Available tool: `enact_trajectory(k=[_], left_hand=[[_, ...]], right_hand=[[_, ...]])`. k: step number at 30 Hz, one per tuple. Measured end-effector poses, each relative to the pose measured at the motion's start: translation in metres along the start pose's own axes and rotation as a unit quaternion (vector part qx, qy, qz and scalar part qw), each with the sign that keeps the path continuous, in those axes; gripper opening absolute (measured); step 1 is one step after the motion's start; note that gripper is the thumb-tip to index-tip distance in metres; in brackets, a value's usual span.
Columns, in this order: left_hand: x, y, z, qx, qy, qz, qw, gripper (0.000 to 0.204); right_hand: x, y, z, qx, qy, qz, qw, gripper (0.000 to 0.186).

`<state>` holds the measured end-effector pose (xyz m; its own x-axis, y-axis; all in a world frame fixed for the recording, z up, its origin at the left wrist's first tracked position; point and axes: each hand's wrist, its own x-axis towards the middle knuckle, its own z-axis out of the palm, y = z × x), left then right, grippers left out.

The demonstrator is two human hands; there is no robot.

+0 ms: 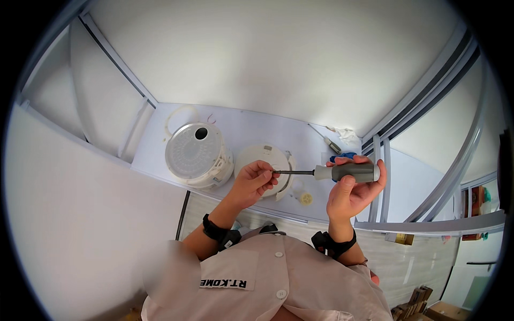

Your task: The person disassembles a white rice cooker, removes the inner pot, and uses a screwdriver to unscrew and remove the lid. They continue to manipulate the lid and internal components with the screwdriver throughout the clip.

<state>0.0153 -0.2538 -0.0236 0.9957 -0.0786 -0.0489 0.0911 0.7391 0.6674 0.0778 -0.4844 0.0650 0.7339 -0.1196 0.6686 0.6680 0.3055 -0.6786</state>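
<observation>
I hold a screwdriver (354, 172) level with its grey handle in my right hand (352, 195) and its metal tip pinched by my left hand (250, 184); whether a small piece sits at the tip I cannot make out. Both hands are closed. Behind my left hand lies a round white lid-like part (251, 158) with a curved piece along its right side. To its left stands a white cylindrical appliance body (191, 155) with a silver top and dark round hole. A small yellow round part (306, 198) lies below the screwdriver's shaft.
The white bench (146, 154) is framed by wall panels and metal rails (383, 203). At its back right lie another screwdriver (332, 144), crumpled white material (347, 135) and a blue item (337, 157). A pale tube or cord (170, 117) lies at back left. Cardboard boxes (444, 311) sit at lower right.
</observation>
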Motion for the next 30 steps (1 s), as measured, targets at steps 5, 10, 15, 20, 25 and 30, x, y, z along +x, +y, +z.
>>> enact_trajectory(k=[5,10,15,20,25,30], left_hand=[[-0.003,-0.005,0.0,-0.005,0.002,0.033,0.999,0.01],[-0.005,-0.004,0.002,0.006,0.021,0.042,0.999,0.012],[-0.008,-0.004,0.0,0.01,0.018,0.061,0.998,0.013],[-0.008,0.001,-0.001,-0.005,0.007,0.101,0.995,0.013],[-0.015,0.011,-0.007,0.031,0.057,0.13,0.989,0.013],[-0.036,0.031,-0.003,0.289,0.128,0.235,0.919,0.012]], right_hand=[[-0.003,0.002,-0.001,0.027,0.001,0.01,1.0,0.075],[-0.002,0.0,-0.001,0.041,-0.004,0.019,0.999,0.075],[-0.002,-0.003,-0.001,0.045,-0.032,0.023,0.998,0.075],[-0.006,-0.001,0.008,0.117,-0.042,0.026,0.992,0.071],[-0.013,-0.004,0.022,0.137,-0.077,0.031,0.987,0.071],[-0.014,-0.003,0.039,0.145,-0.087,0.031,0.985,0.07]])
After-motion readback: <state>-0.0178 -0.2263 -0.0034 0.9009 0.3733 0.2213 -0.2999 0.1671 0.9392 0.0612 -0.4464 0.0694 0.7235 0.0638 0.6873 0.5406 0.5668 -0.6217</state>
